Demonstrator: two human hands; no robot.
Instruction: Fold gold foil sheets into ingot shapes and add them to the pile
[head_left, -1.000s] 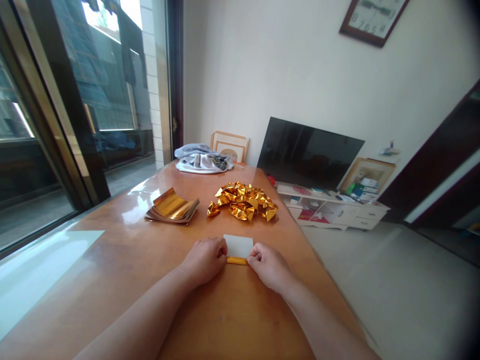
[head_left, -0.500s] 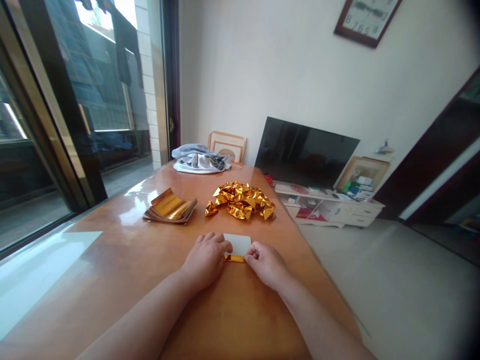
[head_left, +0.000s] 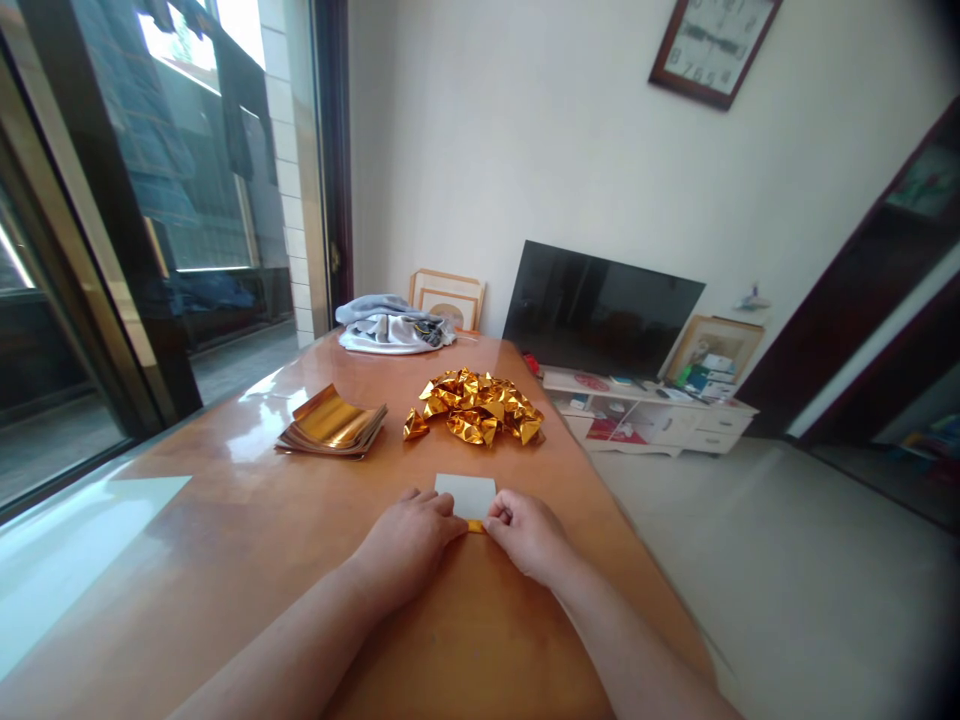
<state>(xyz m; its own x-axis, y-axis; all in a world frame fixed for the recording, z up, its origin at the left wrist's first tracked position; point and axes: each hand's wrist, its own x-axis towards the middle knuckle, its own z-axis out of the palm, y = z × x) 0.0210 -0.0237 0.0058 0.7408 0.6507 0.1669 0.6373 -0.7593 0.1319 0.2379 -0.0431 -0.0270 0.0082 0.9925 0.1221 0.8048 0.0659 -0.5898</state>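
A small sheet of foil paper (head_left: 466, 496) lies pale side up on the wooden table (head_left: 225, 560), its near edge folded over in a narrow gold strip. My left hand (head_left: 416, 535) is closed at the strip's left part, thumb pressed on the fold. At the right end, my right hand (head_left: 525, 530) pinches the same fold with curled fingers. Just beyond the sheet is a heap of folded gold foil pieces (head_left: 484, 405). To its left lies a stack of gold foil sheets (head_left: 334, 425), curling up at the far side.
Bundled grey-blue cloth (head_left: 394, 325) rests at the table's far end. A television (head_left: 600, 310) stands on a low white cabinet (head_left: 667, 425) beyond the table's right edge. At the left is a glass sliding door (head_left: 172, 200).
My left thumb has come down onto the gold strip, and the fingers sit nearer the fold. More of the sheet's pale side shows. The whole view has shifted slightly.
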